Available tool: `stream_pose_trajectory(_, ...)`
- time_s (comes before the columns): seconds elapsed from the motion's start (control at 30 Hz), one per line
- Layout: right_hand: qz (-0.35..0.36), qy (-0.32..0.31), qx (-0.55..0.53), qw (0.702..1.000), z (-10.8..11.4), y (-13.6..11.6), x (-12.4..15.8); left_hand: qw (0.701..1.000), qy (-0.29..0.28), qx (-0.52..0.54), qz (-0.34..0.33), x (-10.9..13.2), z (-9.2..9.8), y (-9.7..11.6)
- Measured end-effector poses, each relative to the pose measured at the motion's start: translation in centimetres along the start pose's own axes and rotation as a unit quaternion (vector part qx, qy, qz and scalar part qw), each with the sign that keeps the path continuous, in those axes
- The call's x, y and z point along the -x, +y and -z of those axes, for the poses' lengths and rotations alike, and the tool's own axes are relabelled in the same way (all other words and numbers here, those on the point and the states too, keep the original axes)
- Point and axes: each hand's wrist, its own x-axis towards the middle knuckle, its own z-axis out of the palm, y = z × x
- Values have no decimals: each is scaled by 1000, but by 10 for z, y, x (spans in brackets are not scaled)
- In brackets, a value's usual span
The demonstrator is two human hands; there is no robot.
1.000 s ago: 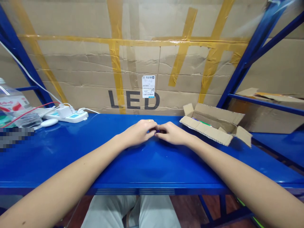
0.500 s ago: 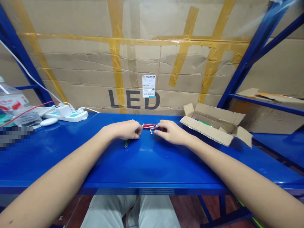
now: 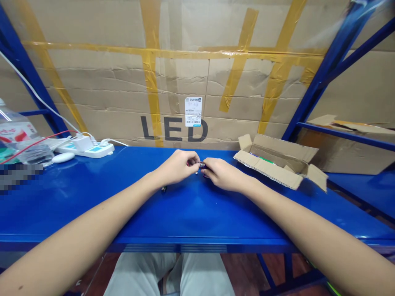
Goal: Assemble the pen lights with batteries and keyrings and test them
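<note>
My left hand (image 3: 179, 166) and my right hand (image 3: 224, 174) are close together over the middle of the blue table (image 3: 197, 218). Thumb and fingers of both are closed, meeting at a small silvery metal piece (image 3: 202, 165) in the narrow gap. My right hand grips this piece; my left fingertips are at its other side, and what they hold is mostly hidden. A bit of red metal (image 3: 188, 163) shows by the left fingers. A tiny silver disc (image 3: 196, 173) lies on the table just below. Under my left wrist, the end of a slim dark item (image 3: 164, 189) sticks out.
On the right stands an open cardboard box (image 3: 268, 169) with colourful items inside. To the left are a white power strip (image 3: 95, 150) with plugs and cables, and a clear plastic bottle (image 3: 23, 139). A large carton (image 3: 117, 94) marked LED closes off the back.
My left hand has moved right and slightly up, up to my right hand. It now covers most of the red metal tubes that lay between the hands.
</note>
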Motion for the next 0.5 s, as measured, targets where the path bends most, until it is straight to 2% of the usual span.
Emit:
stream_pose_trajectory(0.23, 29, 33, 28, 999, -4, 6, 2, 1000, 25, 19, 3, 0, -2, -1)
stream_pose_trajectory(0.37, 59, 131, -21, 989, -6, 8, 2, 995, 54, 74, 27, -1, 1, 1)
stream_pose_trajectory(0.5, 80, 203, -46, 975, -1, 6, 1, 983, 35, 165, 73, -2, 5, 6)
